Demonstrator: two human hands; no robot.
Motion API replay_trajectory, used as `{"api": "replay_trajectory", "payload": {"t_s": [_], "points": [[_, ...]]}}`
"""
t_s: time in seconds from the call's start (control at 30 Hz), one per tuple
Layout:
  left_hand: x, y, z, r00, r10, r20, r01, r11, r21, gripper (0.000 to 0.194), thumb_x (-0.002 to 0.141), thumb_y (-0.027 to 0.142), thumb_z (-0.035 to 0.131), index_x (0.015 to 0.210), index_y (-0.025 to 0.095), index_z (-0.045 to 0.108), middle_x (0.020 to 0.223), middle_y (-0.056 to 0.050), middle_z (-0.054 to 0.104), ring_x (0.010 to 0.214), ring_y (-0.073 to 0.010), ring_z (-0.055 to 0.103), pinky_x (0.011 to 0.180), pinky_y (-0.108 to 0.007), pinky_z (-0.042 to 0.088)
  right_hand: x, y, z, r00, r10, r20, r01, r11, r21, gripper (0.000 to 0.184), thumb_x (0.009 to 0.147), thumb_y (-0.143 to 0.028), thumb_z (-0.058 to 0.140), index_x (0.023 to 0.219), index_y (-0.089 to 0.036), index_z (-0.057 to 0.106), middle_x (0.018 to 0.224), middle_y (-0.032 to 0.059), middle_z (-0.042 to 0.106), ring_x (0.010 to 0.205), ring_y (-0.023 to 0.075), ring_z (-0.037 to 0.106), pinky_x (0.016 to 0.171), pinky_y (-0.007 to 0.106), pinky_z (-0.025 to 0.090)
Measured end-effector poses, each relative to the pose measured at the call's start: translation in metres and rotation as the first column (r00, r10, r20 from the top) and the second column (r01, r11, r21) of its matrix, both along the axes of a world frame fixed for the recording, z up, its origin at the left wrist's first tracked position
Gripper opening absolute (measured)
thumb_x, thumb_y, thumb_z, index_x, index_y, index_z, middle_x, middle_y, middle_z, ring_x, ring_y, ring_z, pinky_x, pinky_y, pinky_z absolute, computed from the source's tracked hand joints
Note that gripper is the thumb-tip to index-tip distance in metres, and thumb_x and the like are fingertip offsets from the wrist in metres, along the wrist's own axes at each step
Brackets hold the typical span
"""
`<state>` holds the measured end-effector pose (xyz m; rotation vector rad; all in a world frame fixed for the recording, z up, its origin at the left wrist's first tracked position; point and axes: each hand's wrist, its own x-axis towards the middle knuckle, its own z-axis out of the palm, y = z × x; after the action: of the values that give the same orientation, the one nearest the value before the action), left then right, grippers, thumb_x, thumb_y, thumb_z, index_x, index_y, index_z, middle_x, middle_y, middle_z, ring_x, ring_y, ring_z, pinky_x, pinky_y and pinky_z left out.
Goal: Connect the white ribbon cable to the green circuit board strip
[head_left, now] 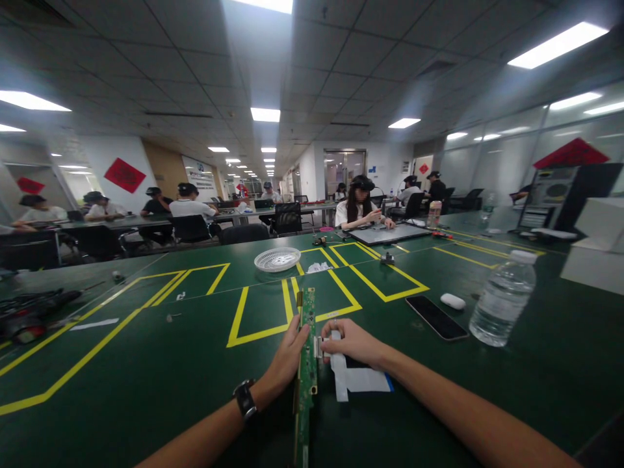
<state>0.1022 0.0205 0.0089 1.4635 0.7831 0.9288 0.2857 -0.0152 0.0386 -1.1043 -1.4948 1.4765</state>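
Long green circuit board (307, 372) against left fingers (294, 330). Flat white ribbon cable (363, 379) at right fingers (336, 329), blue end (389, 382). Dark-green flat tabletop (166, 370) beneath both, yellow tape outlines (237, 318). Round white plastic basket (277, 260) beyond.

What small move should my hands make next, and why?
Perhaps gently check whether the flat white ribbon cable joins the long green circuit board: your right hand holds the cable beside it, your left hand grips the board, and any join is too small to judge.
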Motion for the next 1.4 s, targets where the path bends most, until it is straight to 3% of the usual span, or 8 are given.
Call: {"api": "replay_trajectory", "payload": {"t_s": [0.37,0.57,0.67,1.0,1.17,1.23,1.3,1.4], "points": [[0.000,-0.002,0.000,0.998,0.025,-0.057,-0.020,0.995,0.093,0.047,0.090,0.049,0.046,0.127,0.020,0.046,0.109,-0.006,0.061,0.096,-0.0223,0.058,0.085,-0.032,0.045,0.000,0.002,-0.004,0.997,-0.002,0.075,0.003,1.000,-0.009,0.026,0.071,-0.029,0.072,0.085,-0.014,0.056,0.072,0.0019,0.068,0.066,0.0154,0.065,0.062,0.026,0.050],[0.000,-0.007,0.001,0.997,-0.017,-0.076,0.018,1.000,0.011,0.052,0.090,0.051,0.045,0.132,0.022,0.039,0.102,-0.005,0.063,0.087,-0.0212,0.061,0.077,-0.032,0.048,-0.002,0.000,-0.009,0.999,0.005,0.051,-0.005,1.000,0.004,0.029,0.070,-0.030,0.074,0.085,-0.015,0.054,0.075,0.0022,0.068,0.068,0.0164,0.066,0.064,0.028,0.051],[0.000,-0.005,-0.001,0.997,-0.009,-0.076,0.012,0.999,0.032,0.051,0.090,0.053,0.044,0.129,0.021,0.042,0.100,-0.005,0.063,0.086,-0.0209,0.061,0.077,-0.032,0.049,-0.006,-0.001,-0.011,0.999,-0.028,0.035,0.027,1.000,0.013,0.031,0.068,-0.031,0.075,0.081,-0.016,0.052,0.070,0.0012,0.067,0.065,0.0159,0.065,0.063,0.028,0.050],[-0.003,-0.008,-0.001,0.996,0.003,-0.092,0.003,0.998,0.058,0.060,0.089,0.055,0.045,0.137,0.020,0.035,0.115,-0.008,0.061,0.097,-0.0239,0.059,0.087,-0.034,0.045,-0.011,-0.005,-0.007,0.998,-0.012,-0.059,0.011,1.000,-0.019,0.036,0.064,-0.034,0.078,0.079,-0.015,0.051,0.068,0.0009,0.066,0.063,0.0154,0.064,0.062,0.028,0.051],[-0.001,0.000,-0.003,0.999,-0.033,0.007,0.033,0.998,-0.050,0.054,0.086,0.052,0.050,0.130,0.022,0.041,0.094,-0.004,0.063,0.078,-0.0191,0.060,0.072,-0.031,0.047,-0.006,0.004,-0.010,0.999,-0.028,0.022,0.028,0.999,0.036,0.037,0.066,-0.038,0.076,0.082,-0.015,0.053,0.067,0.0006,0.067,0.064,0.0158,0.065,0.064,0.028,0.050],[-0.002,0.011,-0.006,0.993,0.074,0.093,-0.065,0.994,-0.088,0.047,0.086,0.048,0.052,0.126,0.023,0.044,0.091,-0.002,0.061,0.074,-0.0156,0.057,0.066,-0.027,0.045,0.003,0.011,-0.011,0.996,-0.057,0.075,0.052,0.996,0.068,0.035,0.069,-0.039,0.074,0.084,-0.016,0.054,0.069,0.0010,0.067,0.064,0.0152,0.064,0.063,0.027,0.050],[-0.005,0.024,-0.009,0.939,0.304,0.162,-0.291,0.951,-0.100,0.039,0.084,0.040,0.054,0.118,0.022,0.049,0.094,-0.003,0.059,0.077,-0.0134,0.055,0.063,-0.023,0.042,0.017,0.020,-0.011,0.979,-0.135,0.152,0.124,0.989,0.081,0.032,0.073,-0.038,0.070,0.088,-0.016,0.054,0.071,0.0014,0.068,0.064,0.0150,0.064,0.062,0.026,0.049],[-0.013,0.039,-0.011,0.855,0.487,0.181,-0.468,0.873,-0.136,0.030,0.082,0.035,0.053,0.109,0.021,0.052,0.094,-0.002,0.056,0.082,-0.0133,0.053,0.063,-0.022,0.040,0.048,0.032,-0.011,0.873,-0.349,0.341,0.294,0.934,0.203,0.025,0.077,-0.035,0.064,0.090,-0.015,0.057,0.075,0.0035,0.069,0.069,0.0155,0.064,0.065,0.026,0.047]]}}
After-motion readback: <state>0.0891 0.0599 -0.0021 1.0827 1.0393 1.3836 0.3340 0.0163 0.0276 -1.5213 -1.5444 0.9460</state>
